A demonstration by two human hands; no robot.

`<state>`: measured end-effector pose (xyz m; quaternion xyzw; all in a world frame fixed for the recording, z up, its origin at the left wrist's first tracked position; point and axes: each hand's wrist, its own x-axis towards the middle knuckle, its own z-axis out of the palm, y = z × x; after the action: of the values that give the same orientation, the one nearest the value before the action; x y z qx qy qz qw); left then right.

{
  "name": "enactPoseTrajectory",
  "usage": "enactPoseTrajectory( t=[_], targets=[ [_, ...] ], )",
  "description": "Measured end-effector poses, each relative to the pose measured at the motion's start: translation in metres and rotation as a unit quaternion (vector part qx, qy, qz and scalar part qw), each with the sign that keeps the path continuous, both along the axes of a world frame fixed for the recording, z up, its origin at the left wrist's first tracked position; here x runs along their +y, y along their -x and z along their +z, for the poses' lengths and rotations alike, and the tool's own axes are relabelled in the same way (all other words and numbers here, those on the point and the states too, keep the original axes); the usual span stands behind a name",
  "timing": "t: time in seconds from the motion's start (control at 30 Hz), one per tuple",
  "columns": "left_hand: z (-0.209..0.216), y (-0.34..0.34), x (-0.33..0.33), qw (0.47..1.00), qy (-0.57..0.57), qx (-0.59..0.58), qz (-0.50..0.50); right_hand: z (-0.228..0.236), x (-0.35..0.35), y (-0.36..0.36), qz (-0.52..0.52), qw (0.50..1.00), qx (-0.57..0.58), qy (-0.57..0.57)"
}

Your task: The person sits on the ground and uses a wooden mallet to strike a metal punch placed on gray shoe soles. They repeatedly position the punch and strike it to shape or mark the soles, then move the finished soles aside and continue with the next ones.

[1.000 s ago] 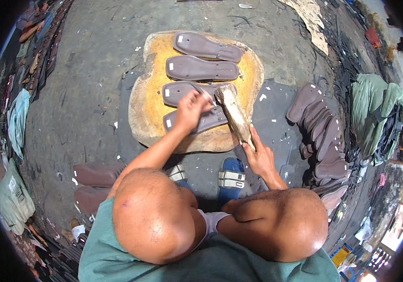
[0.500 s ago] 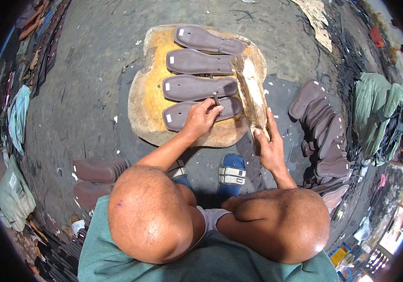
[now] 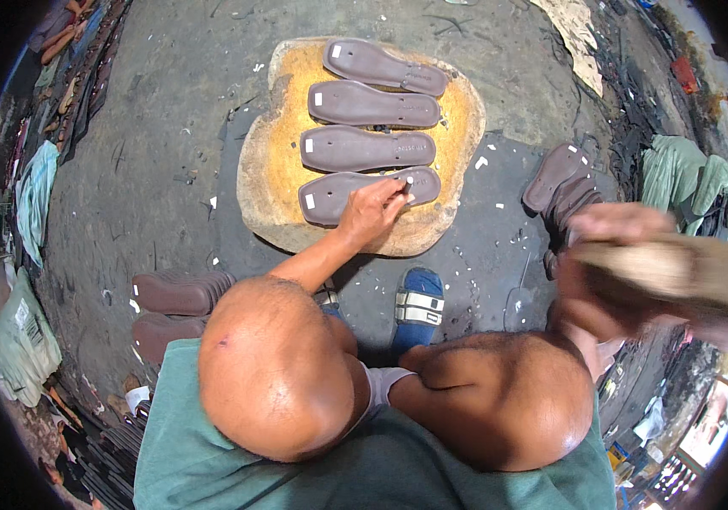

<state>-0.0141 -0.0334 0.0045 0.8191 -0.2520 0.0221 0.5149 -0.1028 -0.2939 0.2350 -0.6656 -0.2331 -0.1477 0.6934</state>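
Observation:
Several brown shoe soles lie in a row across a thick yellowish wooden block (image 3: 466, 161). On the nearest sole (image 3: 343, 189), my left hand (image 3: 372, 210) pinches a small metal punch (image 3: 409, 182) with a pale round top. The punch stands near the sole's narrower right end, and its lower part is hidden by my fingers. Out to the right and raised, my right hand (image 3: 620, 223) is closed around a heavy piece of wood (image 3: 695, 268), both smeared by motion. The other soles (image 3: 368, 147) carry small white labels at their wider left ends.
Stacked brown soles stand at left (image 3: 179, 293) and at right (image 3: 555, 178), on the dark floor with scraps. A green cloth bundle (image 3: 678, 183) sits far right. My sandalled foot (image 3: 419, 306) is just in front of the block.
My right hand has swung the piece of wood up and to the right, away from the soles. My left hand has shifted the punch slightly toward the sole's right end.

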Motion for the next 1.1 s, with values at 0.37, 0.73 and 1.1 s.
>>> enactPoseTrajectory(
  t=[0.37, 0.73, 1.1],
  targets=[
    [-0.008, -0.004, 0.007, 0.994, -0.068, 0.08, 0.005, -0.147, 0.064, 0.044, -0.142, 0.738, 0.447, 0.485],
    [0.059, 0.029, 0.067, 0.938, 0.097, 0.33, -0.04, -0.203, 0.063, 0.106, -0.373, 0.788, 0.402, 0.279],
    [-0.029, 0.142, 0.102, 0.958, -0.101, 0.265, -0.03, -0.177, 0.098, -0.069, 0.02, 0.797, -0.008, 0.603]
  ],
)
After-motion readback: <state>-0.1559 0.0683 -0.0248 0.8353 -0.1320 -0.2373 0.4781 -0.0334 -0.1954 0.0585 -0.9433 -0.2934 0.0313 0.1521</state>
